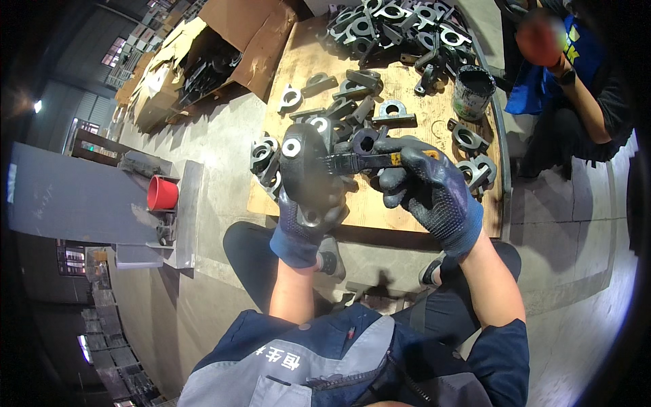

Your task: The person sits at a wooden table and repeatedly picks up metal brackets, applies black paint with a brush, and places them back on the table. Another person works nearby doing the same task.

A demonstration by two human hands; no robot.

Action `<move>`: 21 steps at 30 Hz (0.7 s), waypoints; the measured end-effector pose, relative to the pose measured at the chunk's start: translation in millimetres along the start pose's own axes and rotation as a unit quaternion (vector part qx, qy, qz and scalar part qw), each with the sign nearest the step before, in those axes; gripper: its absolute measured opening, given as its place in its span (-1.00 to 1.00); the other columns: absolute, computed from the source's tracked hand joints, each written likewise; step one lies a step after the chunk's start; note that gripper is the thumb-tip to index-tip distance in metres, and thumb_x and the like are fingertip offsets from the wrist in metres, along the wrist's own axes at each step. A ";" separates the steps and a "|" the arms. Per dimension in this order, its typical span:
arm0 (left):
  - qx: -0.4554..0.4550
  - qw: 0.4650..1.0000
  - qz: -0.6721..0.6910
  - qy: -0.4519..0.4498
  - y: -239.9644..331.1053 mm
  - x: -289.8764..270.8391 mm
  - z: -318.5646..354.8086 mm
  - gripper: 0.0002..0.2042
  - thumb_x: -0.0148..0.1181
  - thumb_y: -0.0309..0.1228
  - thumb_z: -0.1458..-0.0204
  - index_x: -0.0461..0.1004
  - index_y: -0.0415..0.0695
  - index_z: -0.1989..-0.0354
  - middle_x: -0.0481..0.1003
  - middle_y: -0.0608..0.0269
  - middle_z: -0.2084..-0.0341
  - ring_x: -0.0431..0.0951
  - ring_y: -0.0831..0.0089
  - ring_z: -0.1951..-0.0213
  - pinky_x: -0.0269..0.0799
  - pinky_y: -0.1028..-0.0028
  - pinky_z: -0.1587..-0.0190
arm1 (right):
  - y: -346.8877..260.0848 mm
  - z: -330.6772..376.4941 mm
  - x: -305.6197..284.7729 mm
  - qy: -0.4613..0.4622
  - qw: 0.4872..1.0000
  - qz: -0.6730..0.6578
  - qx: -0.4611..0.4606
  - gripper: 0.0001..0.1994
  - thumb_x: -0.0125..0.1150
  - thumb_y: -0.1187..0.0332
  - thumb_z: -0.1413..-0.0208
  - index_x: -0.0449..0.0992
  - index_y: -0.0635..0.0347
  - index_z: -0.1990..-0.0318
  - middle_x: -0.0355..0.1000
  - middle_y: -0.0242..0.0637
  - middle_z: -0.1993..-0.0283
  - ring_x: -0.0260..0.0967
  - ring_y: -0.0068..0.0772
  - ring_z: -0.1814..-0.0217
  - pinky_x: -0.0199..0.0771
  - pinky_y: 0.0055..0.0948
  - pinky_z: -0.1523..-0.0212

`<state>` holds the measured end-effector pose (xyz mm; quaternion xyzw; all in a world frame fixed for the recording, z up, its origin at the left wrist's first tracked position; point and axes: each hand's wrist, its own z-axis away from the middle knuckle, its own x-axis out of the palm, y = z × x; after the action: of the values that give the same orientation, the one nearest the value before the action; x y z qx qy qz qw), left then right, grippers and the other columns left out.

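Both of my hands wear dark gloves with blue cuffs. My left hand (306,220) grips a black metal bracket (302,159) from below, above the table's near edge. The bracket shows a pale-rimmed round hole, and part of it is blurred. My right hand (434,186) is closed around a paintbrush (369,161) with a dark shaft and a yellow-orange marking. Its dark tip points left and reaches the bracket's side; whether it touches, I cannot tell. Several ring-shaped metal brackets (393,112) lie beyond and beside my hands, some bare grey, others dark.
The brackets rest on a wooden tabletop (420,78). A paint-smeared tin (473,91) of black paint stands at its right edge. Far back lies a bracket pile (407,27). An open cardboard box (254,47) and a red bucket (163,193) are leftward; another person (583,88) crouches at right.
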<state>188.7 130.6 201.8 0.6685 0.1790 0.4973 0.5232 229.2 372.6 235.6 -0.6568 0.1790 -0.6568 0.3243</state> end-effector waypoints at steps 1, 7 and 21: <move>-0.001 0.998 0.056 -0.025 1.2 1.7 -1.9 -0.75 -0.01 -0.36 -0.18 0.31 -0.14 0.00 0.45 0.24 0.35 0.45 0.49 0.42 0.41 0.49 0.48 | 1.1 -0.2 1.3 -0.002 1.000 -0.016 -0.002 -0.54 0.08 0.16 -0.23 0.38 0.36 -0.13 0.53 -0.18 0.27 0.46 -0.43 0.31 0.50 -0.48 0.28; -0.002 0.994 0.111 0.024 1.6 -2.7 -3.0 -0.62 0.23 -0.55 0.07 0.35 -0.19 0.03 0.51 0.23 0.35 0.54 0.46 0.36 0.50 0.49 0.39 | 4.6 -4.4 -4.1 -0.012 0.998 -0.058 -0.020 -0.55 0.11 0.22 -0.21 0.37 0.37 -0.14 0.52 -0.01 0.13 0.53 -0.25 0.16 0.56 -0.35 0.12; -0.023 0.986 0.159 -0.052 -0.8 -6.5 -6.1 -0.71 0.04 -0.41 -0.14 0.31 -0.14 -0.03 0.49 0.08 0.27 0.51 0.32 0.38 0.46 0.43 0.40 | -7.6 -1.6 -1.8 -0.030 0.998 0.057 0.000 -0.57 0.12 0.18 -0.22 0.41 0.33 -0.11 0.51 -0.21 0.28 0.46 -0.46 0.32 0.50 -0.48 0.29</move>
<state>180.8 129.2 197.7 0.7010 0.0314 0.5426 0.4618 226.0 379.1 239.2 -0.6648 0.2058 -0.6175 0.3665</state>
